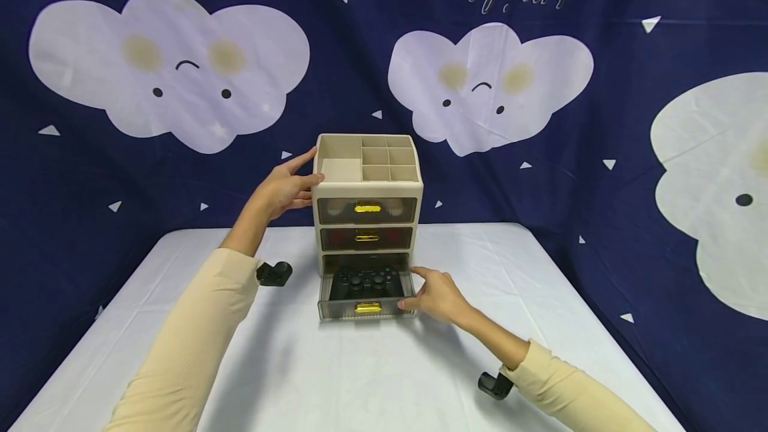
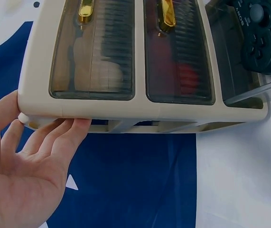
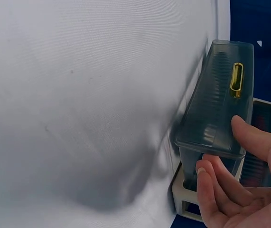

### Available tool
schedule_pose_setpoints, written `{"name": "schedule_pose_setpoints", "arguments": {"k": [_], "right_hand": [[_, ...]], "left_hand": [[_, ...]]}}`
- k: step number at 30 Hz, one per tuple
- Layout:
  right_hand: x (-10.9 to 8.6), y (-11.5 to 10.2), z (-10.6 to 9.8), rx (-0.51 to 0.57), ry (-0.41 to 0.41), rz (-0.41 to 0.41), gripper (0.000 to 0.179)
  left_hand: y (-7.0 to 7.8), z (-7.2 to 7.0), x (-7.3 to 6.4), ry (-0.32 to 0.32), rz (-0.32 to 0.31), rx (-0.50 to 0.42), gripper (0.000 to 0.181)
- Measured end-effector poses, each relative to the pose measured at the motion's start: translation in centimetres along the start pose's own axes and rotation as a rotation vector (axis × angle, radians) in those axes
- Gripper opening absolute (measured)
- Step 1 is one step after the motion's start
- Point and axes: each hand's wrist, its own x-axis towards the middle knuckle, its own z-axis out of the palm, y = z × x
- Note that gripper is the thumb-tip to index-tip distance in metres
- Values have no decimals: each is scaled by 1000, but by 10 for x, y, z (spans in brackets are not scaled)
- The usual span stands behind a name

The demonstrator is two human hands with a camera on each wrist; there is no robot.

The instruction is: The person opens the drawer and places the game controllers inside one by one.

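A cream desktop drawer organizer (image 1: 368, 189) stands on the table, with three smoky see-through drawers. My left hand (image 1: 287, 185) rests against its upper left side, thumb at the top edge and fingers fairly straight along the side panel. The bottom drawer (image 1: 336, 311) is pulled out and holds a black game controller (image 1: 367, 282). At that drawer's front right corner, my right hand (image 1: 441, 295) pinches it, the thumb (image 3: 249, 133) on the front face and the fingers (image 3: 220, 183) at its side. The top drawer (image 1: 336, 211) and the middle drawer (image 1: 336, 239) are closed.
Divided compartments (image 1: 390, 157) form the organizer's top. Pale rounded things show dimly inside the top drawer, something red in the middle one. A white cloth (image 1: 288, 365) covers the table; behind hangs a dark blue curtain (image 1: 354, 72) with upside-down clouds.
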Motion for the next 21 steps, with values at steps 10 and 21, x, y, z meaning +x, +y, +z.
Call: {"name": "schedule_pose_setpoints", "arguments": {"k": [10, 21], "right_hand": [[3, 0, -4, 16, 11, -2, 84], [13, -1, -4, 44, 56, 18, 79]], "left_hand": [[1, -1, -1, -6, 5, 13, 74], [1, 0, -1, -3, 1, 5, 74]]}}
